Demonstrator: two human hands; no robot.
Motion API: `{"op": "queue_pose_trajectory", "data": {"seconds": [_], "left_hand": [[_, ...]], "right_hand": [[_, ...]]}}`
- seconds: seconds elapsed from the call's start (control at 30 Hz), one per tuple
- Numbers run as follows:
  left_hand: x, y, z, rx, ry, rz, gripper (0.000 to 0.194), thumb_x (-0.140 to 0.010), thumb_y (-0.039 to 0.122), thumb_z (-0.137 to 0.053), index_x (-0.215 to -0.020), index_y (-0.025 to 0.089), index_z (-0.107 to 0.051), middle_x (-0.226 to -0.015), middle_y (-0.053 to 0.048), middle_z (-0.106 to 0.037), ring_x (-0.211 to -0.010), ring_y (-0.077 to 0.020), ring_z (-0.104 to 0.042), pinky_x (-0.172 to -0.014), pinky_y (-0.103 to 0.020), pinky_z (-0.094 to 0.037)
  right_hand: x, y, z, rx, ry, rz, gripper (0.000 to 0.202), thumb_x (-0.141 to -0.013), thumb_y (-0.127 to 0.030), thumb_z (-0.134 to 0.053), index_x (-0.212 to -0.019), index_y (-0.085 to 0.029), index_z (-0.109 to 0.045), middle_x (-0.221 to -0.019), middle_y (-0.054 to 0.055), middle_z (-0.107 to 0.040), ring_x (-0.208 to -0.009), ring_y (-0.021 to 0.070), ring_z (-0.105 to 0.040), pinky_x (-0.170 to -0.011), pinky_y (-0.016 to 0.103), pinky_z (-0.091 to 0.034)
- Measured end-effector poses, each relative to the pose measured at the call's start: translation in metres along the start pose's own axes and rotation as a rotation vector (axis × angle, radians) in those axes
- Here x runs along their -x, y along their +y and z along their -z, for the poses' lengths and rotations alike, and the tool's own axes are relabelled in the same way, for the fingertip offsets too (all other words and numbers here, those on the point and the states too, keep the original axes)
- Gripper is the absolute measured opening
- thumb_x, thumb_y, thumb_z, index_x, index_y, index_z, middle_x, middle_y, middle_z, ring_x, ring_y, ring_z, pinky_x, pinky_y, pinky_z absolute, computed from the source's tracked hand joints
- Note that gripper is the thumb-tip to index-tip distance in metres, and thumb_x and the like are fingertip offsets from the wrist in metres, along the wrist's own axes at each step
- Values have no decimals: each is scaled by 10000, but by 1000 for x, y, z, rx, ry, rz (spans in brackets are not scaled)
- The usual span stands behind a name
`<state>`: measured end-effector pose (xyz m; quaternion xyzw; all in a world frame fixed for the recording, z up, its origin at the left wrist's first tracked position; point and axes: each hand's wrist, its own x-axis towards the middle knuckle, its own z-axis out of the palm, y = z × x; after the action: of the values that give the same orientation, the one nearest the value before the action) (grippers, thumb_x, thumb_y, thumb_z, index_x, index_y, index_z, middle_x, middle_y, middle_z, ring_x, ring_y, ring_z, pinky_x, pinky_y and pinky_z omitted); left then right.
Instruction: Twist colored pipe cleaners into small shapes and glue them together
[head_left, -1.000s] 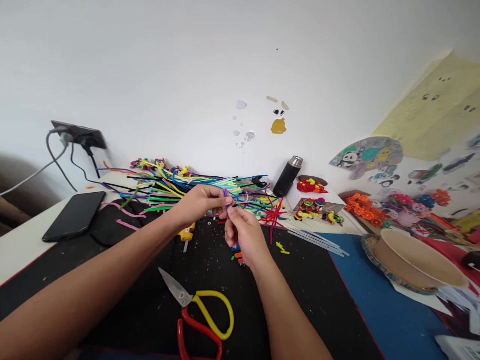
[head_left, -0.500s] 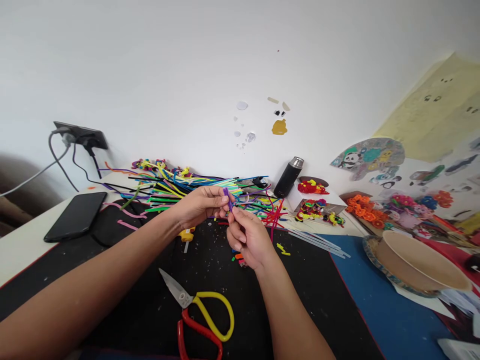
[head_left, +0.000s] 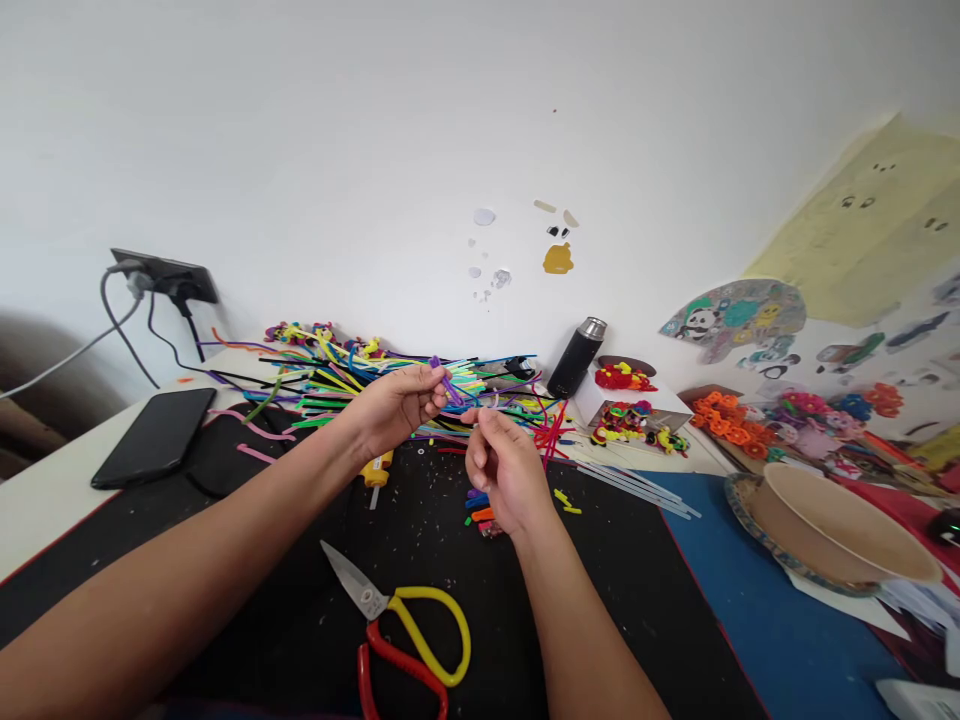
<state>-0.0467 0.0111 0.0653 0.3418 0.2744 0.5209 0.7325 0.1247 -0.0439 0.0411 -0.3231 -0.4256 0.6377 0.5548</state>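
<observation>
Between the thumb and fingertips of my left hand (head_left: 401,405) is a short folded piece of purple pipe cleaner (head_left: 448,384), its end sticking up past the fingers. My right hand (head_left: 504,455) hovers just to the right, apart from the purple piece. Its index finger reaches toward the left hand, the other fingers are loosely curled, and I see nothing in it. Below it on the black mat lie short pipe cleaner pieces (head_left: 480,515) in purple, blue, orange and other colours. Scissors (head_left: 390,605) with one yellow and one red handle rest nearer to me, blades slightly apart.
Behind the hands spreads a pile of colourful pipe cleaners (head_left: 330,385). A yellow glue gun (head_left: 376,470) is by the left forearm, a phone (head_left: 154,437) at left. A black flask (head_left: 576,358), clear glue sticks (head_left: 637,488) and a bowl (head_left: 847,520) stand or lie rightward.
My right hand has let go of the purple pipe cleaner and drawn slightly apart to the right. The left hand keeps the piece and has shifted a little left.
</observation>
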Motion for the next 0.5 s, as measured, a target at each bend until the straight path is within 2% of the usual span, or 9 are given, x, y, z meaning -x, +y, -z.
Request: {"op": "queue_pose_trajectory", "data": {"seconds": [0.17,0.37,0.5], "left_hand": [[3,-1,-4,90,27,99,111,-882,74,-710,-773,93,-698,-629,-20,-652,-526,-74,-616,-515,-140,-522],[0,-16,-4,118,31,240,150,-911,58,-669,-767,84,-702,-616,-22,-655,-500,-66,-613,-495,-126,-518],[1,-16,-5,142,42,283,209,-948,55,-612,-764,75,-709,-615,-39,-670,-488,-67,-614,-481,-124,-513]], "right_hand": [[-2,6,0,148,74,114,356,-819,-489,-788,-949,-180,-669,-499,-87,-524,-339,72,-425,-349,192,-267],[0,7,-2,269,100,211,293,-871,-460,-735,-971,-196,-657,-508,-90,-527,-346,80,-430,-364,206,-308],[3,7,-4,385,110,246,262,-900,-431,-706,-1042,-213,-673,-539,-84,-534,-382,89,-453,-398,214,-348]]}}
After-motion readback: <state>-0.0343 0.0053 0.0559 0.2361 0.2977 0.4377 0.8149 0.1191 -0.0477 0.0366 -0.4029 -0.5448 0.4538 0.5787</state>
